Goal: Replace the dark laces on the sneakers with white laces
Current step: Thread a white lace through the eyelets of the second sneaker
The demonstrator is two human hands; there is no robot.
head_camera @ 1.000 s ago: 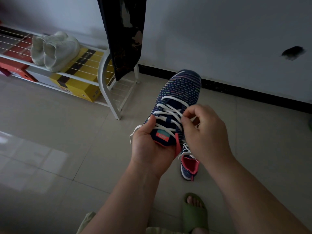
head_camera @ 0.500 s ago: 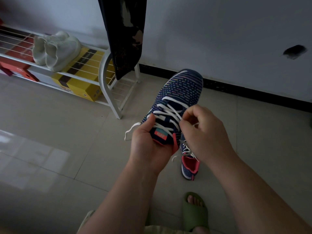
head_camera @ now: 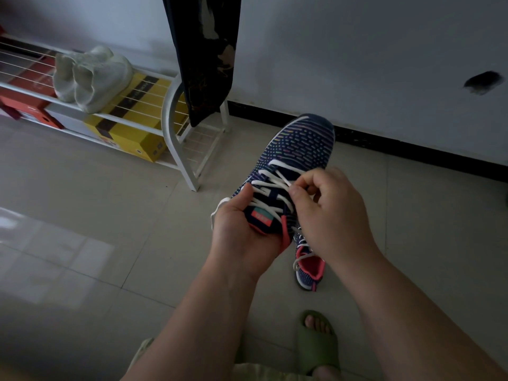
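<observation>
While my foot in its green slipper [head_camera: 316, 343] rests flat on the floor tiles [head_camera: 96, 215], my left hand [head_camera: 242, 229] grips the heel end of the navy knit sneaker [head_camera: 291, 171], thumb pressed against its side, holding it up, toe pointing away from me. My right hand [head_camera: 327, 213] pinches a crossing of the white lace [head_camera: 270, 185] between thumb and curled fingers. Below it the second sneaker [head_camera: 309, 266] stands on the floor, also laced in white. Farther off, a white shoe rack [head_camera: 170, 125] carries pale shoes [head_camera: 90, 77] above a yellow box [head_camera: 129, 133], against the wall.
</observation>
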